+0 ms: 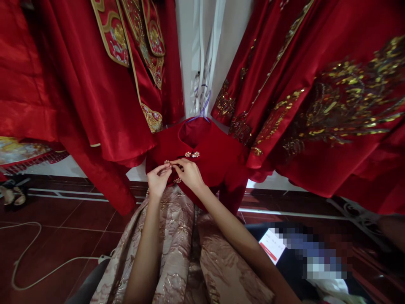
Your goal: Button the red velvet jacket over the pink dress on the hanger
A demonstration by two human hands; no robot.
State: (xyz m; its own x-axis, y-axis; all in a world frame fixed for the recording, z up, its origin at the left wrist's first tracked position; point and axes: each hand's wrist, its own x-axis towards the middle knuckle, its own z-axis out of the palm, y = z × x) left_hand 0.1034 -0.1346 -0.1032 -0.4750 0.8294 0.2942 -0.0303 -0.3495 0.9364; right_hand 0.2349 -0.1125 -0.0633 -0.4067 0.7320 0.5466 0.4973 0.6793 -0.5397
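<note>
A short red jacket (209, 143) hangs from a purple hanger (204, 107) in front of me. At its neck, a beaded flower-shaped button fastening (192, 154) joins the two edges. My left hand (157, 180) and my right hand (190, 173) meet over the front edge. Their fingers are pinched round another beaded button (167, 162), mostly covered by the fingertips. Just below them, one more beaded fastening (177, 180) shows. Brocade fabric in pinkish beige (174, 236) with gold patterning spreads beneath my forearms.
Red gowns with gold trim (120, 84) hang on the left, and a sequined red gown (335, 97) on the right. A white cable (60, 270) crosses the tiled floor. To the lower right lies a white-and-red card or screen (272, 245); shoes (14, 196) stand far left.
</note>
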